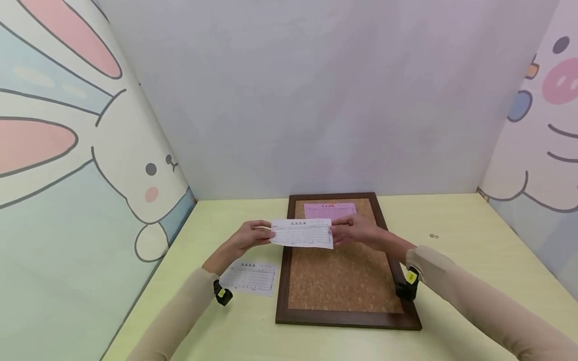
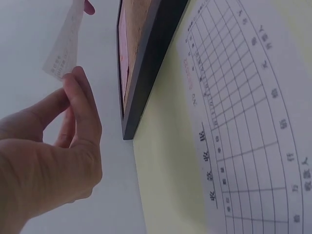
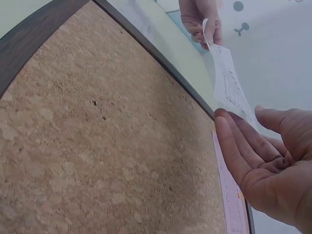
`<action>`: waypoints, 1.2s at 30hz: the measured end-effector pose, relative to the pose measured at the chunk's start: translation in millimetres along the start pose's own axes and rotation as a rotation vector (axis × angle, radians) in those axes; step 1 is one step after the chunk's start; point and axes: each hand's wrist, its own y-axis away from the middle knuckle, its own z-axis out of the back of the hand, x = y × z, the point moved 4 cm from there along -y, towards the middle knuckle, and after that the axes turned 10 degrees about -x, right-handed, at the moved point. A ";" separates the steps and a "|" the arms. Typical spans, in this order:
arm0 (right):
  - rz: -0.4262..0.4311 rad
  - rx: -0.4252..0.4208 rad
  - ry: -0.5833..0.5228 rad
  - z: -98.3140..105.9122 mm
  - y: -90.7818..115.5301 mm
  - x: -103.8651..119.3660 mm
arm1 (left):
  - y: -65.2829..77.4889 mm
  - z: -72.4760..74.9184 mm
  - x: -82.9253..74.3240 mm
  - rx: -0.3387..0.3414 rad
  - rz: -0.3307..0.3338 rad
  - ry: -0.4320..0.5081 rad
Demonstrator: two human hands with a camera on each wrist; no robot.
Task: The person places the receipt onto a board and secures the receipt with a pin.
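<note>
A white receipt slip [image 1: 301, 233] with a printed grid is stretched between both hands above the cork board [image 1: 343, 281]. My left hand [image 1: 250, 234] pinches its left end between thumb and fingers. At the right end, my right hand [image 1: 356, 230] holds the slip between thumb and fingertips, as the right wrist view also shows [image 3: 273, 156]. A pink slip [image 1: 329, 210] lies on the upper part of the board, partly covered by the white slip and the right hand. Below the left forearm, another white receipt slip [image 2: 243, 112] lies on the table.
The cork board has a dark brown wooden frame [image 1: 347, 319] and lies on a pale yellow table [image 1: 456, 281]. Two small rings [image 1: 434, 235] lie right of the board. A plain wall [image 1: 334, 100] stands behind, with cartoon-painted panels [image 1: 149, 185] at the sides.
</note>
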 end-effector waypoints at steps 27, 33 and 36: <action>-0.065 -0.193 0.089 46.0 10.6 -44.3 | -22.6 -75.5 5.1 0.111 -0.044 -0.080; -0.073 -0.217 0.130 47.0 10.6 -51.9 | -28.3 -86.3 5.1 0.085 -0.043 -0.108; -0.079 -0.230 0.155 47.7 10.0 -54.0 | -31.1 -89.0 5.4 0.065 -0.048 -0.126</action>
